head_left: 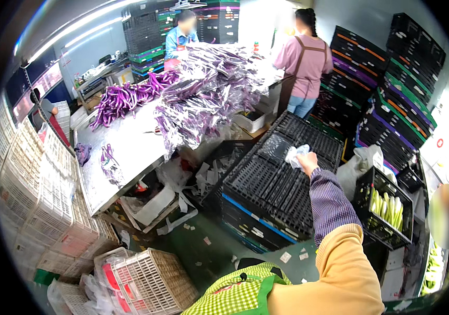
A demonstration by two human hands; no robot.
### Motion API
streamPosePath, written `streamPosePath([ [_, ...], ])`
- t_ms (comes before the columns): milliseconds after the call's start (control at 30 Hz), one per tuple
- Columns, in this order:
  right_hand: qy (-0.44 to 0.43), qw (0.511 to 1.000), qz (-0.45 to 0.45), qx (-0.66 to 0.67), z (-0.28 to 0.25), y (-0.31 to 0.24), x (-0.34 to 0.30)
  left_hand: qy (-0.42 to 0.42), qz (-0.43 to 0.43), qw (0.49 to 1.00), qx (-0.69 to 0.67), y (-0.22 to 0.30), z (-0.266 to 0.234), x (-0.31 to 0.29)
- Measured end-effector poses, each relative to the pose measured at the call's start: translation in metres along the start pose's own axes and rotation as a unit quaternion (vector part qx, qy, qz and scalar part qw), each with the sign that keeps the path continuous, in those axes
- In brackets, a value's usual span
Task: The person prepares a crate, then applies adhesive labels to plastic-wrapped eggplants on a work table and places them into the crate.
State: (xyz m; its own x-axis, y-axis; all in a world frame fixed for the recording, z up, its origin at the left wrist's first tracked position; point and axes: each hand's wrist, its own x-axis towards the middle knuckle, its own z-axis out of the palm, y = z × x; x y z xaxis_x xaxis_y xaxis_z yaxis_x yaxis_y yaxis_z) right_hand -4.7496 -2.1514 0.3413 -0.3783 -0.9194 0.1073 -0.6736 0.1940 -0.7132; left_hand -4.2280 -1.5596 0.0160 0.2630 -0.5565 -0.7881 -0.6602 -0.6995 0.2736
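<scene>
My right hand (307, 161) reaches out over a broad stack of black plastic crates (274, 202), its fingers closed round a crumpled piece of clear plastic (294, 156). The plastic hangs just over the crate tops; whether it touches them I cannot tell. Beside it, a clear sheet or bag (275, 146) lies flat on the crates. My left hand is out of view. A green checked apron and a yellow sleeve show at the lower edge.
A table (138, 149) bears loose purple eggplants (124, 102) and a heap of bagged ones (209, 94). Two people (306, 68) (180, 39) stand behind. White baskets (153, 281) are at left and below. A black crate of pale green vegetables (387, 210) stands right. Scraps litter the floor.
</scene>
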Motion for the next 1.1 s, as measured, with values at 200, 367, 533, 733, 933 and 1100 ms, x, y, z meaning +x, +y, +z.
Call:
streamPosePath([
  [200,-0.119,0.967,0.118,-0.191,0.050,-0.032,0.010,0.040,-0.098,0.990,-0.095,-0.002,0.004,-0.038],
  [367,-0.042,0.953,0.073,0.291,0.051,0.066,0.075,0.052,-0.120,0.977,-0.166,0.005,0.053,-0.061],
  [533,-0.028,0.983,0.037,0.180,0.009,-0.002,0.070,0.032,-0.104,0.993,-0.040,-0.016,0.126,-0.102],
  [733,-0.126,0.958,-0.093,0.242,-0.003,-0.094,0.010,0.154,-0.356,0.792,-0.472,-0.088,0.147,-0.100],
  [933,-0.266,0.906,-0.297,0.138,-0.013,-0.254,-0.162,0.292,-0.256,0.841,-0.377,-0.078,0.029,-0.095],
  [1100,-0.281,0.727,-0.626,0.015,0.065,-0.328,-0.290,0.412,-0.149,0.684,-0.584,-0.077,0.046,-0.085],
])
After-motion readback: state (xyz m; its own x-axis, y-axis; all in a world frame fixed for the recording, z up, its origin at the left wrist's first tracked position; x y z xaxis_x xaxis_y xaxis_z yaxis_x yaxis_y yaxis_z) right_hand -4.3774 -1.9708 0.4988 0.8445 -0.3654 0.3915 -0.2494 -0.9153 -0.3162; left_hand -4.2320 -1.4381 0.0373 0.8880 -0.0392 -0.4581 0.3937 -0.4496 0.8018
